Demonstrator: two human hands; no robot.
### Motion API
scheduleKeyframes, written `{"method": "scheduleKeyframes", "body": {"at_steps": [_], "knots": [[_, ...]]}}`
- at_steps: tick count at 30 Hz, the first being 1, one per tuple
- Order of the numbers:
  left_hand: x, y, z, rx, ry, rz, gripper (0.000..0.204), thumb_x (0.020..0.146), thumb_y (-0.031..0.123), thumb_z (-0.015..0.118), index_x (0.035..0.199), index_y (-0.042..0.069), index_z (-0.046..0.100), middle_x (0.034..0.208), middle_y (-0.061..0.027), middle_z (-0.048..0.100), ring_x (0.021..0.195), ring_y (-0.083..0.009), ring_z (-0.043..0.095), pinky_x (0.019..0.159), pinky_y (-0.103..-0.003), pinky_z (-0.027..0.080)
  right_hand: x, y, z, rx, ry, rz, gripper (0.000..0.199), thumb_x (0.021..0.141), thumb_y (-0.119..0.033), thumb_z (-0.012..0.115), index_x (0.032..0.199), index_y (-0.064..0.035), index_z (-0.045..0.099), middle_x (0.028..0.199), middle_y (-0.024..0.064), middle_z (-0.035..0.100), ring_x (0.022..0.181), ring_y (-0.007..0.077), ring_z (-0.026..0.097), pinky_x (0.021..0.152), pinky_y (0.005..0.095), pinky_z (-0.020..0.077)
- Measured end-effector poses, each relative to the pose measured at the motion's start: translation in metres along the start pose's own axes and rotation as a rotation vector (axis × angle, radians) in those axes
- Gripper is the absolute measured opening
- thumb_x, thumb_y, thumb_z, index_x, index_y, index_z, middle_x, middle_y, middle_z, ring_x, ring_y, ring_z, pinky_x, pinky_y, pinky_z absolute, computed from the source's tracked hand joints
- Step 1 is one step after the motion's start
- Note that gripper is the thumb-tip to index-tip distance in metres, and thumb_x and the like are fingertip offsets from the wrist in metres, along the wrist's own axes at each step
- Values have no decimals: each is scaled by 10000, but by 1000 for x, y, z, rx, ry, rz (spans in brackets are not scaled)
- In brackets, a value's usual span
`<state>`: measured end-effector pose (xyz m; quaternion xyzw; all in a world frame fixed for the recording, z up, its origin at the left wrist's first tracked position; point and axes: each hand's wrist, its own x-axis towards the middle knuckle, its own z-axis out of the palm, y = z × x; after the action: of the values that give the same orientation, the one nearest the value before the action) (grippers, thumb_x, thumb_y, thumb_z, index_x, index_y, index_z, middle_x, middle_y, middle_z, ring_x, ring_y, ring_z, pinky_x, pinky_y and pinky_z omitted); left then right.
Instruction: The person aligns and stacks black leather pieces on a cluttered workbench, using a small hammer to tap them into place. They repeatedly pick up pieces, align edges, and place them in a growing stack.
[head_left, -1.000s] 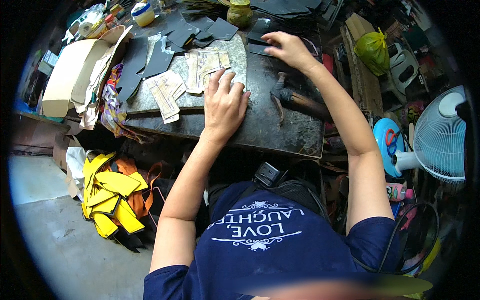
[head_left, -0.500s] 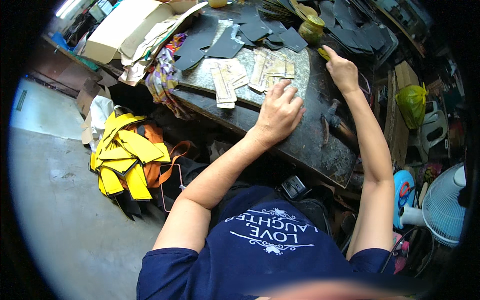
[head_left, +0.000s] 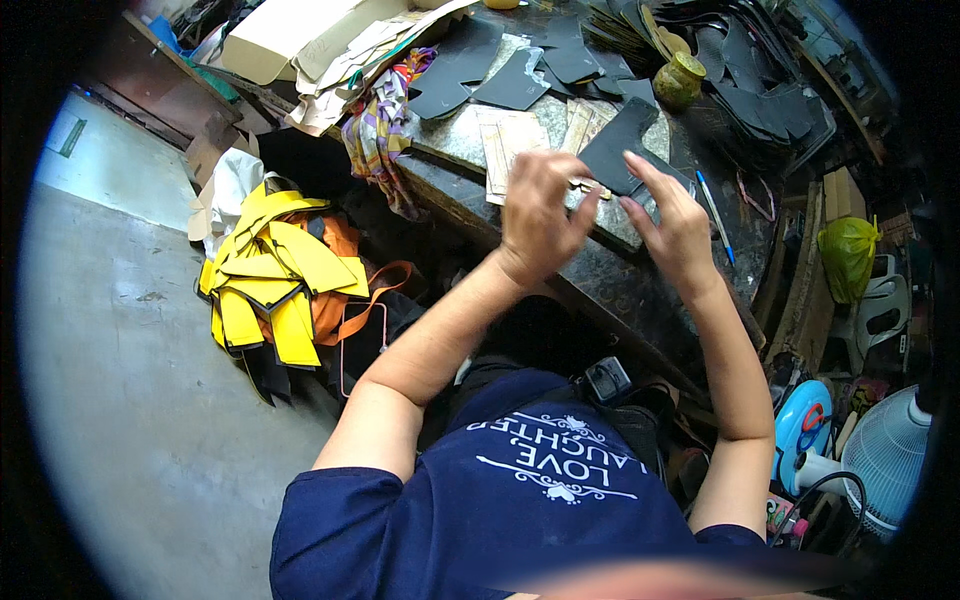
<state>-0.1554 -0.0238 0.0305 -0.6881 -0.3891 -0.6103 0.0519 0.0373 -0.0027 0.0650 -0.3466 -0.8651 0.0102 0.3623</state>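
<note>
My left hand (head_left: 541,207) is raised over the front edge of the workbench, its fingers bent and its thumb apart from them. Facing it, my right hand (head_left: 675,222) has thumb and forefinger spread, with nothing seen between them. A small yellowish strip (head_left: 592,187) shows in the gap between the hands; whether a finger touches it I cannot tell. Just beyond them a dark grey cut sheet (head_left: 625,135) lies over a pale stone slab (head_left: 440,137). Cream patterned pieces (head_left: 508,137) lie beside it, partly behind my left hand.
Stacks of dark cut sheets (head_left: 770,115) and a stained jar (head_left: 679,82) stand at the back right. A pen (head_left: 715,218) lies right of my right hand. Yellow cut pieces (head_left: 290,270) are heaped at left, below a colourful cloth (head_left: 380,140). A fan (head_left: 885,465) is at lower right.
My right hand has come back from beside the jar toward my left hand. A dark sheet now lies across the slab's near right part. The whole view has shifted a little.
</note>
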Motion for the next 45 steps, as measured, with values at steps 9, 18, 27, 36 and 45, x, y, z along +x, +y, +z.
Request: {"method": "scheduleKeyframes", "body": {"at_steps": [9,18,27,36,45], "knots": [[45,-136,-76,823,-494,-512,520,829,425,736,1210,92,616,1212,-197,622,1179,-370,554,976,-481,462,-60,-7,-41,-28,13,47,331,804,17,695,1128,-47,687,1011,141,719,895,284,704,781,356,567],[61,-152,-84,722,-392,-495,470,825,487,702,1018,59,735,1005,-219,708,998,-366,668,893,-430,511,-83,10,-34,-59,145,91,309,777,52,668,1060,-62,717,958,112,728,837,262,707,733,339,569],[75,-107,-84,-507,367,-617,217,893,115,744,945,-88,692,914,-114,696,781,-134,673,745,-260,578,-75,-3,-41,43,135,97,236,830,-7,669,1056,-48,720,964,136,726,876,279,705,777,345,564],[30,42,-31,-120,-74,-29,275,685,159,871,903,68,731,1077,-136,664,1018,-298,639,869,-370,526,-53,-33,-40,1414,-47,569,791,969,-595,496,1495,-17,372,1301,167,606,1130,263,614,938,406,504],[-11,63,-9,-403,-386,-143,343,754,253,828,976,38,681,991,-138,641,912,-314,639,790,-381,532,-78,-9,-41,1293,68,1156,252,922,-94,617,1117,65,620,1017,121,699,835,182,693,798,312,569]]}}
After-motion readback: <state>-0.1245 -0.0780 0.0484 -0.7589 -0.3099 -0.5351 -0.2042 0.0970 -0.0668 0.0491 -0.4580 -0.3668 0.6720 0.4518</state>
